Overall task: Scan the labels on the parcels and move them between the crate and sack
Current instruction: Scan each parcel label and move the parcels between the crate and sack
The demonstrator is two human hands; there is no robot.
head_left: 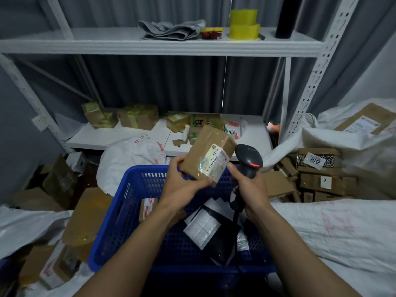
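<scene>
left hand (182, 185): gripping the box (205, 155) at its lower left corner, thumb on top, fingers curling under; clamped on it

right hand (250, 185): wrapping the scanner (248, 159) handle, fingers closed round it; red light is showing on the head

box: hanging tilted over the crate (120, 211), at 12 o'clock of its middle; touching only the left hand

label (214, 161): facing up and right, at 9 o'clock of the scanner head and just beside it; lying under shiny tape and bending over a box edge

step, as I judge: scanning is going on or about to; box not yet moved to a sack

risk 1: misread or no read; scanner is sitting very near and side-on to the label, tape glare and the bend making it worse

risk 2: box slipping; one corner grip on a tilted box; it would be dropping among the mailers (222, 243) in the crate and mixing with unscanned ones

risk 3: cable (237, 209) is trailing down into the crate at 6 o'clock of the scanner; it may be snagging parcels when the hand swings

risk 4: wrong sack; one sack (342, 232) is lying at 3 o'clock of the crate, another (353, 142) at 2 o'clock, a third (132, 155) at 11 o'clock; nothing is telling me which one is meant
</scene>
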